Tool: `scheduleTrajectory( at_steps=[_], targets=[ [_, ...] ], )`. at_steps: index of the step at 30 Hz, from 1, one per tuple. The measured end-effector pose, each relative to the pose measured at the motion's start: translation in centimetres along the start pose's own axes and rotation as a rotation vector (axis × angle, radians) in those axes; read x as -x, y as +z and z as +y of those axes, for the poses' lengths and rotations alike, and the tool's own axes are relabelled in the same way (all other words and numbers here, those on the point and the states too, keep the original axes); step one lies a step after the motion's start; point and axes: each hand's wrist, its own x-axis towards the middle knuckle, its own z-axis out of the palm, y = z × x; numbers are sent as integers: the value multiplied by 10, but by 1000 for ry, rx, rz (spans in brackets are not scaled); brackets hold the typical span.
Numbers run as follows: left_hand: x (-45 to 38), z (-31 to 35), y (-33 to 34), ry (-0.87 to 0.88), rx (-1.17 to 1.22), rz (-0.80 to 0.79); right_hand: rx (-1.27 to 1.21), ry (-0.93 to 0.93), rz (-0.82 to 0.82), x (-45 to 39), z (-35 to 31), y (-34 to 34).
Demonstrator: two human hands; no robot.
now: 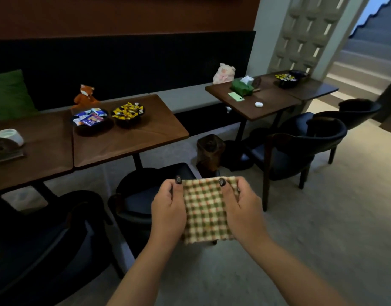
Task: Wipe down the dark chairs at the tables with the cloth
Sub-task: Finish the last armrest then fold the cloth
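Checked cloth (206, 212) held spread, left hand (168, 208) and right hand (242, 205) pinching its sides, dark chair (134, 208) below, tabletop (132, 138) beyond

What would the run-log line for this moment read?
stage: cloth prep | left hand: pinches checked cloth | right hand: pinches cloth | cloth: in air, off nearest dark chair

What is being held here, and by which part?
The checked cloth, gripped along its two side edges: left hand on one, right hand on the other.
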Motion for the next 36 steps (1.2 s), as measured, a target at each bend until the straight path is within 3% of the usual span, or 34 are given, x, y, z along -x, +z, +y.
scheduleTrajectory(
  at_steps=[4, 8, 14, 18, 22, 24, 27, 36],
  targets=[
    [-3, 13, 43, 0, 27, 35, -30, -62, -44, -20, 15, -47],
    [-9, 32, 87, 11, 82, 63, -48, -156, -257, -37, 27, -92],
    [-42, 51, 139, 4, 136, 14, -194, -13, -350, -82, 54, -132],
    [-76, 49, 169, 40, 157, -94, -236, 84, -260, -128, 79, -132],
    [-120, 39, 207, 1, 249, -445, -291, 81, -187, -188, 106, -132],
    [-147, 37, 230, -18, 299, -540, -403, 115, -228, -224, 118, -138],
    [-189, 45, 271, -22, 352, -571, -510, 129, -231, -278, 136, -158],
    [-263, 105, 449, -80, 421, -542, -346, 104, -106, -377, 210, -276]
  ],
)
